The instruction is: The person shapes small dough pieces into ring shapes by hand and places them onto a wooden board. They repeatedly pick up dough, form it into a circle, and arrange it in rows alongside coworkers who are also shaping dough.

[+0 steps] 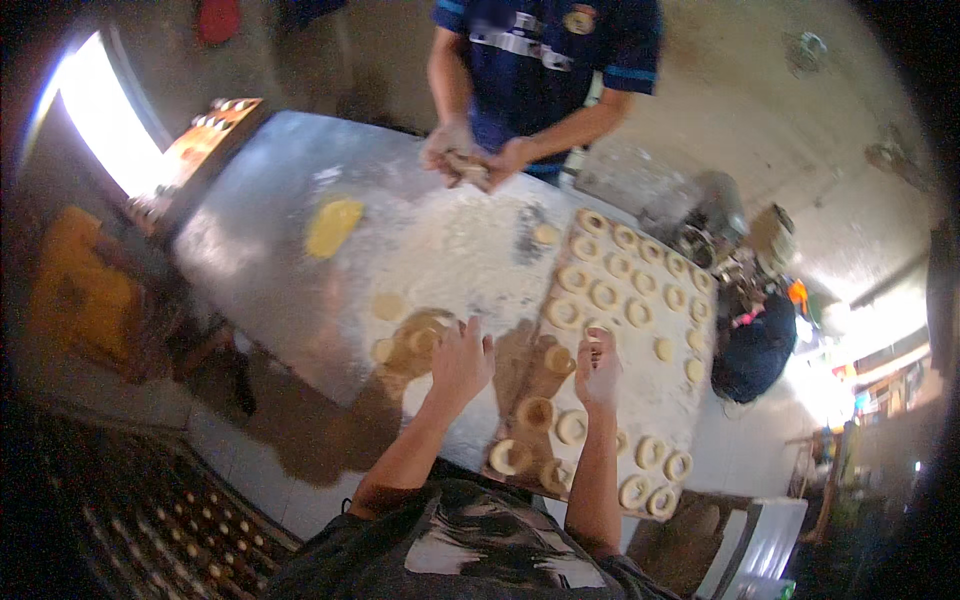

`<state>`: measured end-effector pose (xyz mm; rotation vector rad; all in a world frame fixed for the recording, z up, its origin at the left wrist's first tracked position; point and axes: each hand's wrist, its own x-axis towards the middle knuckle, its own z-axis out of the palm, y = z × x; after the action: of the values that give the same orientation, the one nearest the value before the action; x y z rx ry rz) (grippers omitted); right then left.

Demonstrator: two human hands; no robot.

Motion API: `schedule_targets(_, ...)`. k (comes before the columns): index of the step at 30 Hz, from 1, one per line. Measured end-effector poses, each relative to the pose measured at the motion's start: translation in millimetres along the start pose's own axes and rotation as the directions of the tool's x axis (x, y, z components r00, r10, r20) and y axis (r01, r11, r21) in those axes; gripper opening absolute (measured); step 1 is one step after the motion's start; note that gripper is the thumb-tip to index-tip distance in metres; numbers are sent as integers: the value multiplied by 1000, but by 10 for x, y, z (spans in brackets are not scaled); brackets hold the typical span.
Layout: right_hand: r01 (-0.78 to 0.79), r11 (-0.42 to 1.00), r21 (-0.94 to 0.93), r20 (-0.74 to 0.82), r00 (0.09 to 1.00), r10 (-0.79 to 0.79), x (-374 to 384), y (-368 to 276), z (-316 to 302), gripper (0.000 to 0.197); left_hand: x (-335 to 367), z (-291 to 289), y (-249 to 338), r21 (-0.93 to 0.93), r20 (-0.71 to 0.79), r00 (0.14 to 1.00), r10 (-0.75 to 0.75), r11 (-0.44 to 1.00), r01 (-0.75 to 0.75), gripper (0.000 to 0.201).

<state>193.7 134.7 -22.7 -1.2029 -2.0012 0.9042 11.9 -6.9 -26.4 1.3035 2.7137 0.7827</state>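
Over the floured metal table (pixel 250 220), my left hand (pixel 463 362) hovers with its fingers apart and nothing visible in it. Beside its fingers lie a dough ring (pixel 422 340) and flat dough rounds (pixel 388 305). My right hand (pixel 599 372) is closed with a small pale piece of dough (pixel 598 331) at its fingertips; its exact shape is partly hidden. That hand is above a floured board (pixel 620 395) bearing rows of dough rings (pixel 603 294). A few solid dough rounds (pixel 663 348) sit among the rings on the right side.
Across the table, a person in a dark blue shirt works something brownish between both hands (pixel 470 165). Loose flour (pixel 465 235) and a yellow patch (pixel 333 228) cover parts of the tabletop. A yellow container (pixel 85 290) stands at left; a dark bag (pixel 755 350) is beyond the board.
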Motion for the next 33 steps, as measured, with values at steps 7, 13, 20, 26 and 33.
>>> schedule_targets(7,331,896,-296,499,853,-150,-228,-743,1599,35,-170,-470,-1137,-182,152,968,-198,957,224,27)
schedule_targets(13,43,984,-174,705,703,94,-137,-1315,1914,34,-103,-484,-1658,-333,335,933,-130,910,247,29)
schedule_targets(20,-461,651,603,634,772,-40,-243,-1591,1639,52,297,-1261,-1362,-660,344,938,-33,702,266,28)
schedule_targets(26,36,999,29,124,992,-40,-223,-1761,1933,50,479,-1304,-1160,-577,238,961,142,816,22,32)
schedule_targets(33,-425,353,834,534,783,-319,-144,-1427,1526,52,502,-806,-986,-763,-147,982,117,619,-188,47)
